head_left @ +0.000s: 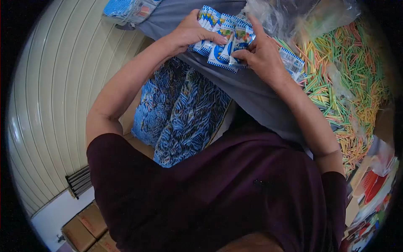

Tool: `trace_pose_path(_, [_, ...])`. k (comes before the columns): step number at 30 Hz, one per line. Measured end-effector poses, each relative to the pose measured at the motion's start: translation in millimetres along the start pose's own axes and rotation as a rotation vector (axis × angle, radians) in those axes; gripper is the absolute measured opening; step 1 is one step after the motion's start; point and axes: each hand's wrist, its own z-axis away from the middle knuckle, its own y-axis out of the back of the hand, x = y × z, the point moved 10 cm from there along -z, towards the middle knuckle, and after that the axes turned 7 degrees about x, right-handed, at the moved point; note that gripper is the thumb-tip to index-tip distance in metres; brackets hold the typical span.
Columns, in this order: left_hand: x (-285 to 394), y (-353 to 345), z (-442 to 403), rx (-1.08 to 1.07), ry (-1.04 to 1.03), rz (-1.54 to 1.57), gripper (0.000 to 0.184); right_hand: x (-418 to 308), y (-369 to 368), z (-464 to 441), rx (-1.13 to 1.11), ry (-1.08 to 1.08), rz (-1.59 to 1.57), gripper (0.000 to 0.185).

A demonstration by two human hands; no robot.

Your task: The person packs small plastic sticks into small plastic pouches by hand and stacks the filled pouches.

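Observation:
Several small blue and white printed packets (218, 51) are fanned out in an overlapping row between my two hands, above the grey cloth. My left hand (195, 32) grips the left end of the row, its thumb lying across the front of the packets. At the right end, my right hand (262, 52) pinches a packet (240, 41) between thumb and fingers. Another blue and white packet (291, 63) with a barcode lies just right of my right wrist, beside the coloured sticks.
Thin green, yellow and orange sticks (336, 80) are heaped at the right, with clear plastic (327, 21) over their top. Bags full of blue packets (184, 119) stand below the grey cloth (260, 105). A packet bundle (132, 11) is at the top left; cardboard boxes (86, 227) sit at the bottom left.

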Motion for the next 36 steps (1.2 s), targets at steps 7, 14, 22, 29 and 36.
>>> trace_pose_path(7, [10,3,35,0.035,-0.142,0.313,0.049,2,1,2,0.131,0.019,-0.036,0.108])
trace_pose_path(14, [-10,18,90,0.296,-0.354,0.526,0.035,22,-41,-4,-0.171,-0.287,-0.521,0.087])
trace_pose_path(22, [12,19,118,0.353,-0.541,0.584,0.065,-27,-39,0,-0.406,-0.051,-0.573,0.07])
trace_pose_path(29, [62,39,105,0.409,-0.767,0.136,0.078,-72,20,-14,-0.228,0.194,-0.531,0.099])
trace_pose_path(36, [22,12,53,0.169,-0.714,0.11,0.108,-16,1,-33,-0.273,0.335,-0.113,0.109])
